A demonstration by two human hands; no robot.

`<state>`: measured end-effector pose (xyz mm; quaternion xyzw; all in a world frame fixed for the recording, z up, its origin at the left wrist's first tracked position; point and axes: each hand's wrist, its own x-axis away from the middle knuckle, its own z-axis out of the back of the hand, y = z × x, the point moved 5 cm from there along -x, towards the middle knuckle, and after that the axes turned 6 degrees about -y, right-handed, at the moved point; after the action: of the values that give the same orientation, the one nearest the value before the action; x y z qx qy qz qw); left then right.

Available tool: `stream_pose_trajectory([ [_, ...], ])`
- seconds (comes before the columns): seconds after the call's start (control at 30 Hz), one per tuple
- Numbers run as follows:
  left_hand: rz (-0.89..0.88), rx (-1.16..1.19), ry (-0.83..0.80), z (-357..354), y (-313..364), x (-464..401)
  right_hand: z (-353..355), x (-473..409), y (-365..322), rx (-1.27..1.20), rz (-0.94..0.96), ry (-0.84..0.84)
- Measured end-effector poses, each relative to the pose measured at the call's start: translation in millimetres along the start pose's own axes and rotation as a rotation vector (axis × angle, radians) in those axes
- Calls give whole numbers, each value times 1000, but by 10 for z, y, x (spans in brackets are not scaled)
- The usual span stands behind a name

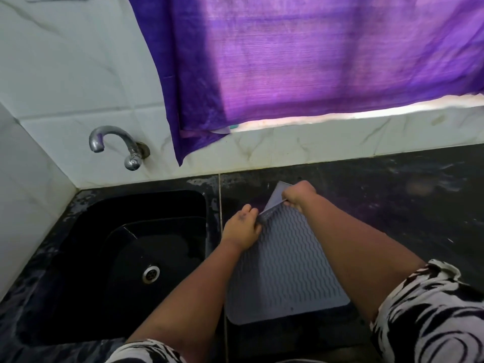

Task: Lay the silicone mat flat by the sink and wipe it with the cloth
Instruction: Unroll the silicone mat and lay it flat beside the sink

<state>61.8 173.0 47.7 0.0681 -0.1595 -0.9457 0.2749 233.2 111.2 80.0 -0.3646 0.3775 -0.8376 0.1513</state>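
A grey silicone mat (285, 263) with wavy ridges lies on the dark counter just right of the sink. Its near part rests flat. Its far end is curled over, showing the smooth underside. My left hand (242, 229) grips the left side of that curled far edge. My right hand (298, 193) grips the same edge further back and to the right. No cloth is visible.
A black sink (86, 258) with a metal drain (151, 274) sits to the left, under a chrome tap (115, 144) on the tiled wall. A purple curtain (301, 61) hangs over the window ledge behind. Dark counter (406, 205) extends to the right.
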Motion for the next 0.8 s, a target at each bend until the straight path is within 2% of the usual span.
stream_pose_trajectory([
  [0.1, 87, 147, 22, 56, -263, -92, -215, -118, -291, -64, 45, -16],
  [0.27, 263, 343, 13, 12, -749, -141, -737, -287, -481, -289, 49, -175],
  [0.37, 381, 364, -22, -68, -973, -114, -833, -362, -420, -107, 88, -136],
  [0.47, 482, 134, -8, -105, -1092, -76, -663, -343, -166, 98, 96, 29],
  [0.57, 389, -13, 50, -130, -963, -110, -335, -306, 170, 149, 174, 182],
  [0.8, 139, 56, -14, -530, 38, -193, 660, 52, 1020, 402, 248, 471],
])
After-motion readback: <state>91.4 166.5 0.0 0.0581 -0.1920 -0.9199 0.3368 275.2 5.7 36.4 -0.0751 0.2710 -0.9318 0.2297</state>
